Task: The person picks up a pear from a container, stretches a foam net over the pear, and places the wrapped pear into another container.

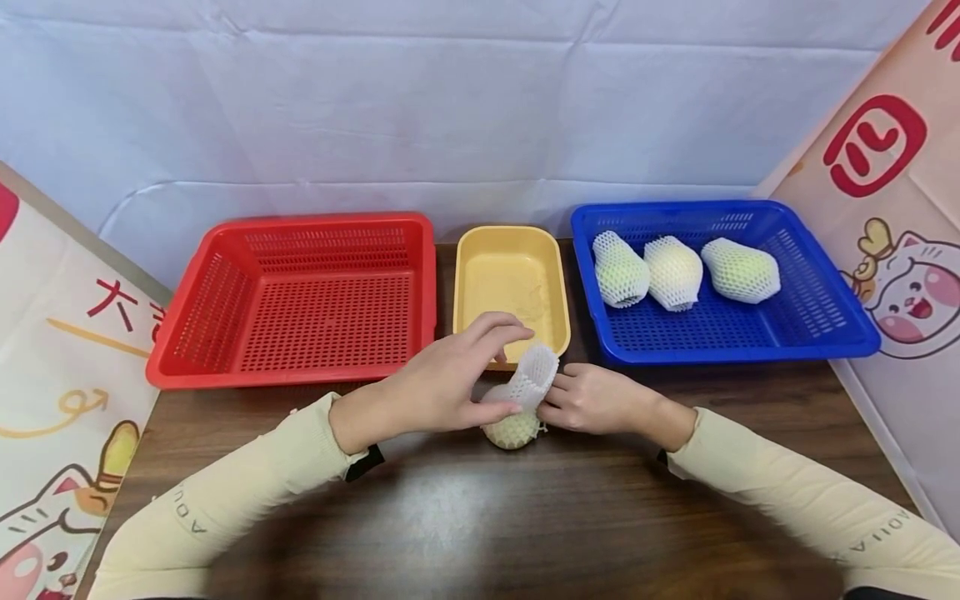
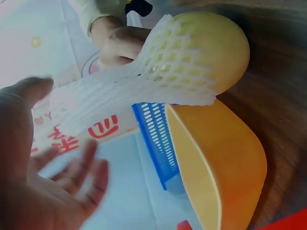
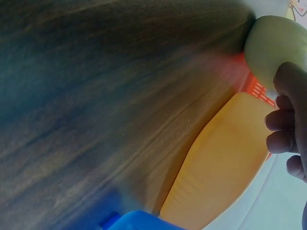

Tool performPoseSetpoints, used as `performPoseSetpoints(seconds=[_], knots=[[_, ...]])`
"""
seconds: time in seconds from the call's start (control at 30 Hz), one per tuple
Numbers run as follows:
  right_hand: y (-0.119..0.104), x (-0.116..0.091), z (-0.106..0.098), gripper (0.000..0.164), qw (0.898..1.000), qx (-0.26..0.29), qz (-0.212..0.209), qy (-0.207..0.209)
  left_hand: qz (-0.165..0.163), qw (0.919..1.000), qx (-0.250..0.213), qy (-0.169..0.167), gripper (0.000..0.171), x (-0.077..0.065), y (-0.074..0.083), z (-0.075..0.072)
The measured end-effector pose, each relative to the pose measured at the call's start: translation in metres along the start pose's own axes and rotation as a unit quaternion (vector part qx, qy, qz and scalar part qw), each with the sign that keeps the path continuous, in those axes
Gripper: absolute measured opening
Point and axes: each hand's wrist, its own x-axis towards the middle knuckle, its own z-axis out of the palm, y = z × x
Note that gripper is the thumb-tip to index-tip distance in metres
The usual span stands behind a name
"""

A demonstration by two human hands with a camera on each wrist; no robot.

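A pale yellow-green fruit [image 1: 512, 433] rests on the table near the middle, its upper part covered by a white foam net sleeve [image 1: 536, 373]. In the left wrist view, the fruit's smooth end [image 2: 225, 50] is bare, and the loose part of the foam net [image 2: 96, 93] stretches away from it. Beside the loose net, my left hand [image 1: 438, 379] has its fingers spread, with a gap between them and the net. My right hand [image 1: 600, 402] has curled fingers and pinches the net at the fruit's right side; its fingertips are partly hidden.
A yellow tray [image 1: 512, 235] stands just behind the fruit. To the left is a red basket [image 1: 330, 379], with nothing seen inside. At the right, a blue basket [image 1: 738, 354] holds three net-wrapped fruits [image 1: 672, 271]. Printed panels flank the table, and a pale cloth hangs behind.
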Motion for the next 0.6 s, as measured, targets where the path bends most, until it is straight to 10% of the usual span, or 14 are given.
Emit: performPoseSetpoints(seconds=[0.23,0.6], knots=[[0.001,0.001,-0.002,0.011,1.000,-0.004,-0.004,-0.003,-0.117,0.9920,-0.021,-0.041,0.090,-0.009,-0.001,0.013],[0.000,0.002,0.000,0.008,1.000,0.002,0.000,0.001,-0.119,0.9920,-0.042,-0.010,0.068,-0.024,-0.004,0.064]])
